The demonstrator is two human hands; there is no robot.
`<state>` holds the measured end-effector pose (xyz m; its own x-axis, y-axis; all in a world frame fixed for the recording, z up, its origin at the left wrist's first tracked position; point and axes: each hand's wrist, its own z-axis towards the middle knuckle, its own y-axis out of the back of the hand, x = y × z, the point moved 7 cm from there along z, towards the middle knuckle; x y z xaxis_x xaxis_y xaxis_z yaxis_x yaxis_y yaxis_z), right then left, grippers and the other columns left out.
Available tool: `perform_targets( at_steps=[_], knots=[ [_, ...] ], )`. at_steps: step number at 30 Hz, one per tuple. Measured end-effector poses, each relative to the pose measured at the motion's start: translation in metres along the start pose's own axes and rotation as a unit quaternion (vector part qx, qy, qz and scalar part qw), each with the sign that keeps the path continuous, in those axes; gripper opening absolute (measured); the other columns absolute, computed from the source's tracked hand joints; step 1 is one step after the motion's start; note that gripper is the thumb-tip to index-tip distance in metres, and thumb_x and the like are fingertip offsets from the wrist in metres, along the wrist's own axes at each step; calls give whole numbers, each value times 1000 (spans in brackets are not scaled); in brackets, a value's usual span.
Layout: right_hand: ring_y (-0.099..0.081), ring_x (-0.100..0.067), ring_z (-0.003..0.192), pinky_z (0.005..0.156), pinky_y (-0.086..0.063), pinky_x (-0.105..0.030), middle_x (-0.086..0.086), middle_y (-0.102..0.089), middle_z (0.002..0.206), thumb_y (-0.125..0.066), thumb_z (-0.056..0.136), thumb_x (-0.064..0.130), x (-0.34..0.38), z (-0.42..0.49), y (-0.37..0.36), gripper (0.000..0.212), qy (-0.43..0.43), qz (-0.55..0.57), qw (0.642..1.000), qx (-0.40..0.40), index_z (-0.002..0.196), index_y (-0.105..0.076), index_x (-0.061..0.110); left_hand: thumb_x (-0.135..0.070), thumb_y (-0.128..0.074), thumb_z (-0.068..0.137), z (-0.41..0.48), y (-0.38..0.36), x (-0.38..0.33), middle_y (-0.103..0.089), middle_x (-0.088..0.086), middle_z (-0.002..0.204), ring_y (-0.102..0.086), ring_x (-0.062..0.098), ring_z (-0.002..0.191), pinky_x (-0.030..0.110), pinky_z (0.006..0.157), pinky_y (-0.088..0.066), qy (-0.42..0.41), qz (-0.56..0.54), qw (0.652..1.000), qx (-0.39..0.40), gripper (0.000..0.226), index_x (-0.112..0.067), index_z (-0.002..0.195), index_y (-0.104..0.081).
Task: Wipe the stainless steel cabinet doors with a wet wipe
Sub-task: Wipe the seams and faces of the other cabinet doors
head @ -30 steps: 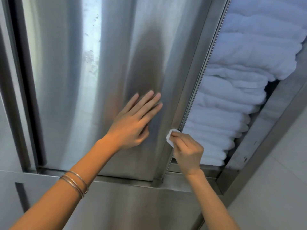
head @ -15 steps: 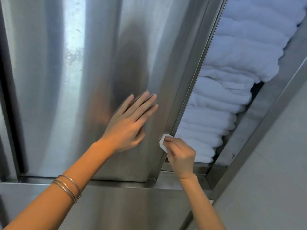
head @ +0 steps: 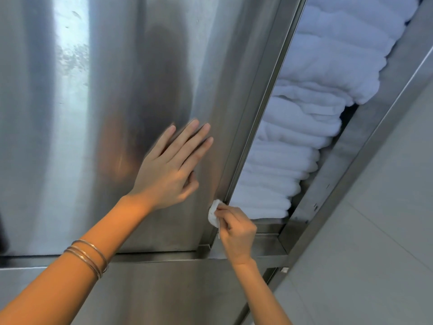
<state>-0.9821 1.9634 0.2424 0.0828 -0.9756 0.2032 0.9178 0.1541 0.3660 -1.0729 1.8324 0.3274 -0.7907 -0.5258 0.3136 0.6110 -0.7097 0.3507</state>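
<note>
1. bracing the cabinet door (head: 93,118) with the left hand (head: 169,171): fingers straight and close together, palm flat on the steel, holding nothing; probably placed there to steady the panel against the push of the wiping.
2. pinching the wet wipe (head: 214,213) in the right hand (head: 237,232), fingers curled round a bunched wad; wadded small, by the look of it, to suit a narrow strip of metal.
3. pressing that wad to the door edge (head: 243,127), low down, just above the bottom rail (head: 164,255); judged to be the edge-cleaning step, with no telling how much of the edge is already done.
4. showing smears and spotty marks high on the door face, left of centre, so more wiping likely needed there.
5. leaving white folded towels (head: 293,141) stacked in the open compartment just beside that edge; worth minding, since a damp wipe slipping past the lip could touch them.
6. wearing thin bangles (head: 90,256) on the left wrist, apart from the steel; a possible scratch risk if the forearm dropped against the lower panel.
</note>
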Motion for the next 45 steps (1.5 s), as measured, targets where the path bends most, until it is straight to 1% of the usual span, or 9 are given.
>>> perform_targets(
  at_steps=[8,15,18,22,26,30,33,38,45],
  knots=[
    [-62,-14,77,71,-49,-17,-11,-71,79,-56,78,5,3,22,2,18,-61,36,989,-133,69,-70,0,-16,-51,81,0,1,1,-17,8,159,-13,25,148,45,120,-8,-5,-16,1000,3,73,-8,149,-28],
    [-63,-12,68,55,-48,-22,-1,-71,77,-55,77,5,-2,-30,-13,20,8,-26,999,-20,66,-71,6,-17,-51,81,0,1,1,-17,8,159,-11,25,148,45,120,-7,-6,-15,1000,6,73,-8,149,-29],
    [-61,-10,73,62,-45,-15,-1,-71,79,-55,79,5,-1,-14,-4,19,-3,-24,998,-50,69,-71,6,-19,-50,81,0,1,1,-15,9,159,-9,25,149,45,120,-5,-10,-8,1000,16,73,-8,150,-27],
    [-61,-13,70,59,-48,-21,-5,-71,73,-55,76,1,-3,-19,-11,19,-32,-25,996,-84,64,-70,4,-31,-54,85,-1,-3,1,-11,10,160,-4,26,149,45,120,-1,-20,0,999,38,75,-9,151,-24],
    [-61,-12,66,52,-49,-25,-2,-70,72,-57,77,5,-6,-49,-20,19,-15,-45,998,-47,63,-70,6,-52,-71,75,-3,-4,2,-9,13,160,-2,30,148,47,120,3,-46,-2,997,59,99,-10,151,-23],
    [-60,-14,63,50,-46,-24,-2,-69,70,-55,74,4,-4,-52,-23,19,-42,-60,997,-29,63,-69,7,-51,-79,65,-2,-4,2,-9,16,159,-1,32,148,48,119,5,-48,11,996,79,113,-10,151,-20],
    [-60,-15,60,46,-44,-24,0,-69,69,-49,72,10,-6,-58,-26,23,-94,-59,993,31,65,-71,9,-49,-81,62,-1,-3,1,-9,17,159,-1,33,148,48,119,7,-45,18,995,85,115,-9,151,-21],
    [-62,-21,65,51,-29,-21,0,-68,71,-61,74,9,-25,-85,-46,14,-213,-76,935,273,74,-73,18,-49,-83,60,0,-1,1,-12,17,159,-4,34,147,47,119,8,-41,16,996,81,115,-9,150,-24],
    [-65,-15,68,54,-46,-24,5,-70,74,-73,61,-9,-4,-41,10,24,-157,-86,981,70,69,-71,13,-50,-82,62,2,-7,-4,-10,17,159,-4,33,147,48,119,8,-41,16,996,79,115,-8,151,-23]
  ],
)
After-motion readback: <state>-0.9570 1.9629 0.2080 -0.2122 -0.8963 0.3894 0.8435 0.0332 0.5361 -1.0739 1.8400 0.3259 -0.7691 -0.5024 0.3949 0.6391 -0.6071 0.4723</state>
